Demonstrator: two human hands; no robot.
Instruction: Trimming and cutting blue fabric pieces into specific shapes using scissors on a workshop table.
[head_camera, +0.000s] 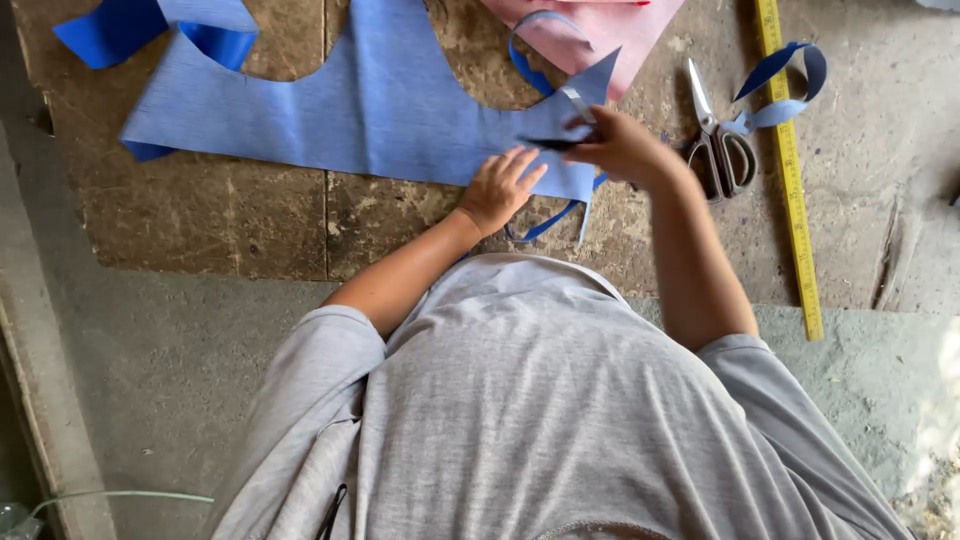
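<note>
The left hand (503, 185) lies flat on the cut blue fabric sheet (360, 100); the right hand (622, 145) pinches a thin light-blue strip (577, 103) at the sheet's edge.

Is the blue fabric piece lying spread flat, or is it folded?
Mostly spread: the blue fabric piece lies flat on the floor, only its far left end folded over.

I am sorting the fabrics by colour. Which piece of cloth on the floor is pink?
The pink cloth is the small piece at the top edge, beyond the right hand. The large cut piece under the left hand is blue.
</note>
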